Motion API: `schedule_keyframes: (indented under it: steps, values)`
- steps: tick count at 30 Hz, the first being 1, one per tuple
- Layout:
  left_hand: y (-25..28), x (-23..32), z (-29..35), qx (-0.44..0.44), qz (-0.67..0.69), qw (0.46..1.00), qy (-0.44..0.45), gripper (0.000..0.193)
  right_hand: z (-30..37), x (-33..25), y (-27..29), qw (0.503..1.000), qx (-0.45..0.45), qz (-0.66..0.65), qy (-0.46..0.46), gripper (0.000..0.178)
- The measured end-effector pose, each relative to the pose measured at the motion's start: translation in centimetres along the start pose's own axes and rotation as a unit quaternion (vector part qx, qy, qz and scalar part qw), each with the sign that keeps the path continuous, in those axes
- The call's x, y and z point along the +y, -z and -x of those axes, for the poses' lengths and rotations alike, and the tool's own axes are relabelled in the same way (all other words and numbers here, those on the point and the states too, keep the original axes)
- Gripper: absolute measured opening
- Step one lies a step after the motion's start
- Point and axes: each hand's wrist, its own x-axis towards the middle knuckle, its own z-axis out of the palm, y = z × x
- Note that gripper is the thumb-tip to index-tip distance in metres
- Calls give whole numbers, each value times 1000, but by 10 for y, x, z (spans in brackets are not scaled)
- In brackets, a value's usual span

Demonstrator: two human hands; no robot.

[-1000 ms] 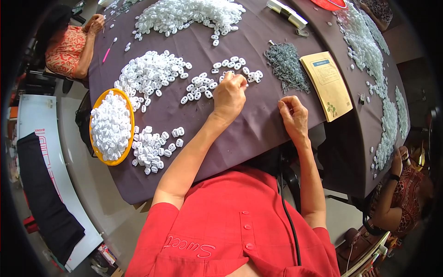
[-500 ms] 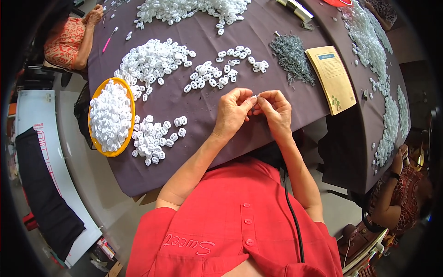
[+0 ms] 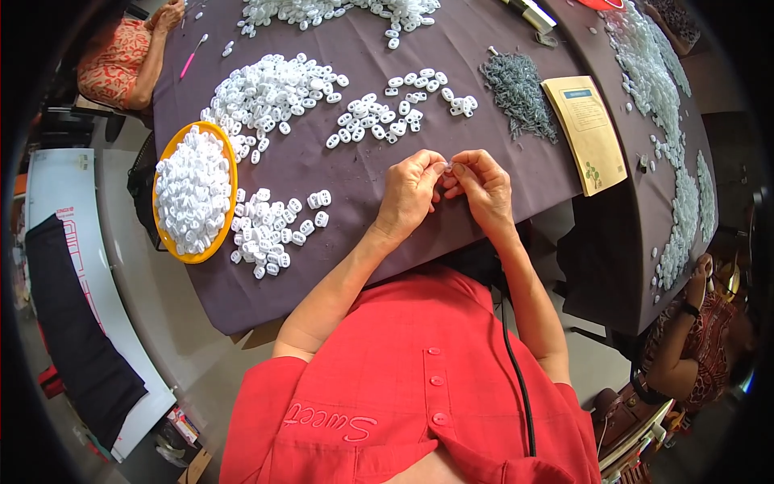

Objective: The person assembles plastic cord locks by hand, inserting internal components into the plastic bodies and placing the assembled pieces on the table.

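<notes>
one small piece, mostly hidden but apparently white, is held in a tight fingertip pinch by the left hand and the right hand, above the dark tablecloth; white two-holed pieces lie just beyond.

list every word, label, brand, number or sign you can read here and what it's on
Red shirt: stitched lettering, left uncopied here.
Tan packet: blue label and fine print, too small to read.
White panel: red lettering, partly hidden by black cloth; left uncopied.
</notes>
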Motion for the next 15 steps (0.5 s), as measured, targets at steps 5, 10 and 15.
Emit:
schedule_keyframes:
  steps: [5,10,15]
  values:
    - [3,0,-1,-31,-48,998,-8,14,0,-8,3,998,-24,52,-13,7]
    - [3,-2,-2,-37,-73,996,-28,14,-2,-8,6,995,-49,89,-20,7]
    - [3,-4,-4,-43,-93,994,-36,15,-2,-13,5,987,-62,145,-10,8]
